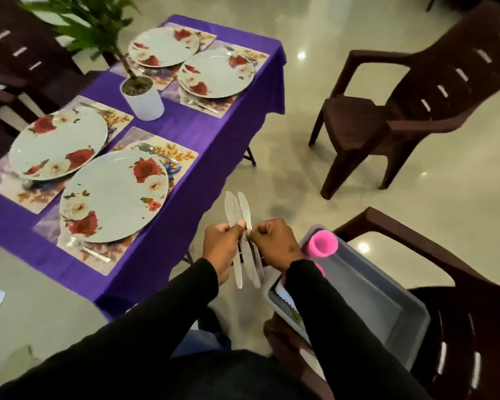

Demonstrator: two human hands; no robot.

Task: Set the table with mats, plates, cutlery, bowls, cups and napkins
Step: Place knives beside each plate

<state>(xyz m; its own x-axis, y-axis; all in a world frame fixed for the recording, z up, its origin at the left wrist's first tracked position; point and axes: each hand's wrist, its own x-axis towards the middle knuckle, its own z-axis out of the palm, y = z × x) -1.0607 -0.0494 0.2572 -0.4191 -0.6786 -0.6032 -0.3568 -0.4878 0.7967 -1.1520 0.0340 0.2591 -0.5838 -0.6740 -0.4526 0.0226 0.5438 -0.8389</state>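
Purple-clothed table [185, 134] at upper left is laid with four floral plates [114, 197] on mats; at lower centre, a bundle of knives [240, 215] is gripped by left hand [221, 248] and pinched by right hand [274, 241].

knives [244, 223]: smooth dull-silver metal, pinched between the fingers [237, 226]
plates [114, 197]: glossy glazed ceramic
tablecloth [185, 125]: purple cloth, slight sheen
cup [324, 243]: pink matt plastic, right of the fingers
tub [387, 298]: smooth grey plastic
floor [300, 125]: polished, reflective
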